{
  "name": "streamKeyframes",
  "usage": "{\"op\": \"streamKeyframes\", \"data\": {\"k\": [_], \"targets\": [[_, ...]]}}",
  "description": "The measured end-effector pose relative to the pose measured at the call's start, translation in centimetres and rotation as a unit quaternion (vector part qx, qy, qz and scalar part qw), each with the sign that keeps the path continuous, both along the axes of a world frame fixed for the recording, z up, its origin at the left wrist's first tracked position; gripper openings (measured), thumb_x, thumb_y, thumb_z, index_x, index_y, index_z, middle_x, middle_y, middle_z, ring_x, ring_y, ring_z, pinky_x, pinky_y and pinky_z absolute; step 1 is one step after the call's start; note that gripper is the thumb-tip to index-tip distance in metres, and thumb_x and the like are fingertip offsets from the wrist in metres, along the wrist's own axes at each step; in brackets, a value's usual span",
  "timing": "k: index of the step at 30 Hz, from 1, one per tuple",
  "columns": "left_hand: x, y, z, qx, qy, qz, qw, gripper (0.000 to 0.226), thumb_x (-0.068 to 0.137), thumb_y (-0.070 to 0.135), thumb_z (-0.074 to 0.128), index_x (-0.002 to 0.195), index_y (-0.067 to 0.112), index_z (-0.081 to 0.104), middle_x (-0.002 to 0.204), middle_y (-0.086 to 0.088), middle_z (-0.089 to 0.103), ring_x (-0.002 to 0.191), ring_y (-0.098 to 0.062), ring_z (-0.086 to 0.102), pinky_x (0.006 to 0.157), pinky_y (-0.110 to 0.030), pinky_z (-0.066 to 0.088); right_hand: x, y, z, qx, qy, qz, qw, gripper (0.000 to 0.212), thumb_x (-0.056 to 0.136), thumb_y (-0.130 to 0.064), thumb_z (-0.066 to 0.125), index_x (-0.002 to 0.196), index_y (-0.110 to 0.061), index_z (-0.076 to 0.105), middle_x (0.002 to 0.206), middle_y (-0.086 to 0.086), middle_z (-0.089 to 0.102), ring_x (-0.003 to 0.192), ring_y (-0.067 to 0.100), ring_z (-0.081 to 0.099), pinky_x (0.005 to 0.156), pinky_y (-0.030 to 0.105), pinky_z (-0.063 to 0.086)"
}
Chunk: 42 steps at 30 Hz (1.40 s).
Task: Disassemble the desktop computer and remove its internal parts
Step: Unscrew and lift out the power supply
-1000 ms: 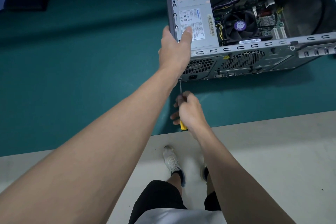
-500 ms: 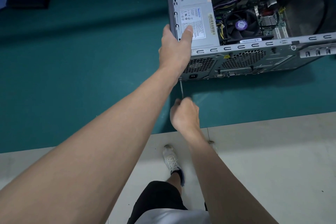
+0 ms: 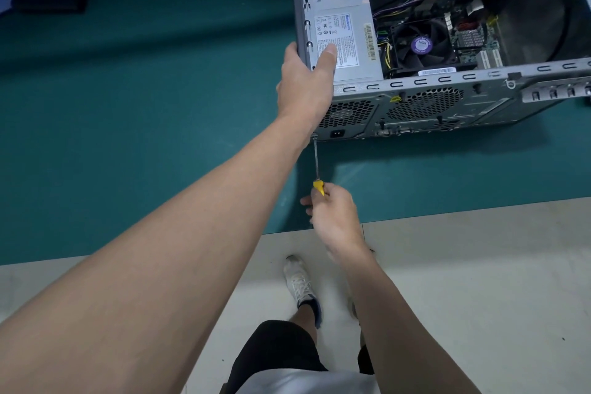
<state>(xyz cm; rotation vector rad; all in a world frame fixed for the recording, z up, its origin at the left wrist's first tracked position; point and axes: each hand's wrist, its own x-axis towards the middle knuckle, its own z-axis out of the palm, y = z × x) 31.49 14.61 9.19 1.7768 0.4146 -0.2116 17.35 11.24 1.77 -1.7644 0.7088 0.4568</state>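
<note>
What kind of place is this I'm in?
Likely an electronics repair or teardown workbench: a green mat, an opened desktop case lying on it, and a screwdriver in the right hand.

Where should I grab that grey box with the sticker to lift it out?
From above, probably by its far and right edges: the grey metal power supply box sits in the silver computer case, whose walls cover its left and near sides.

We see the open grey case [image 3: 415,85] on its side, its silver supply [image 3: 342,6] under our left hand's [image 3: 303,83] gripping thumb.
</note>
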Motion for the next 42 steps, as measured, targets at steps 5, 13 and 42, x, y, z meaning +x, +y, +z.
{"op": "streamKeyframes", "data": {"k": [5,13,42], "targets": [[-0.2,0.4,-0.2,-0.038,0.012,0.003,0.999,0.058,0.09,0.044,0.061,0.139,0.017,0.045,0.123,0.004,0.064,0.119,-0.022,0.057,0.103,-0.043,0.044,0.5,-1.2,0.1,0.042,-0.029,-0.039,0.998,0.018,0.096,-0.018,0.052,0.083,-0.029,0.046,0.078,-0.001,0.065,0.053,0.01,0.058,0.05,0.031,0.052],[-1.1,1.3,-0.7,-0.108,0.045,0.058,0.991,0.052,0.096,0.06,0.036,0.114,0.02,0.064,0.115,0.001,0.07,0.104,-0.016,0.065,0.103,-0.044,0.046,-0.7,-5.0,-0.3,-0.074,-0.042,0.058,0.995,0.004,0.097,-0.024,0.049,0.098,-0.021,0.049,0.079,-0.004,0.067,0.09,0.033,0.06,0.081,0.048,0.05],[-7.4,-2.4,-7.7,0.365,0.13,0.082,0.918,0.016,0.091,0.03,0.061,0.094,0.022,0.075,0.096,-0.011,0.071,0.093,-0.035,0.064,0.068,-0.033,0.036,0.7,-14.5,-2.5,-0.321,-0.088,0.289,0.898,0.02,0.099,-0.037,0.039,0.086,-0.023,0.034,0.087,-0.005,0.05,0.079,0.021,0.044,0.064,0.033,0.033]]}}
